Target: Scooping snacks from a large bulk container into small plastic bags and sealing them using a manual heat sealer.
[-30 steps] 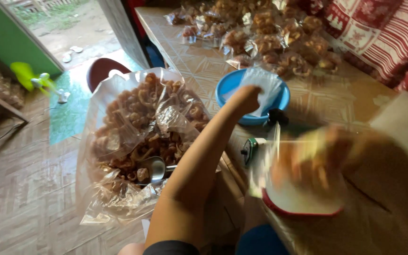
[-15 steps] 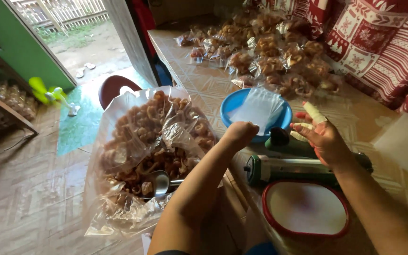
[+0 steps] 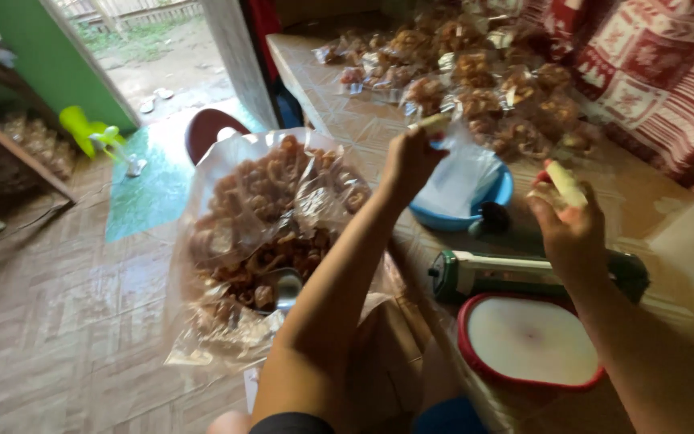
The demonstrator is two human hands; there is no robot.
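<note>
My left hand (image 3: 411, 161) is raised above the blue bowl (image 3: 487, 210) and pinches a small clear plastic bag (image 3: 463, 169) by its top edge; the bag hangs down into the bowl. My right hand (image 3: 568, 219) hovers to the right of the bowl with fingers curled and one finger wrapped in pale tape. I cannot tell whether it touches the bag. A big open clear sack of fried curled snacks (image 3: 267, 209) stands left of my left arm, with a metal scoop (image 3: 284, 285) lying in it.
A green and white sealing device (image 3: 524, 272) lies on the table below my right hand, and a red-rimmed white tub (image 3: 528, 341) sits nearer me. Several packed snack bags (image 3: 475, 80) fill the table's far end. A maroon stool (image 3: 210, 133) and a green fan (image 3: 94, 133) stand on the floor.
My left hand has risen from the bowl's edge, lifting a clear bag. My right hand has gone from open and flat to raised with curled fingers. The view shifted slightly.
</note>
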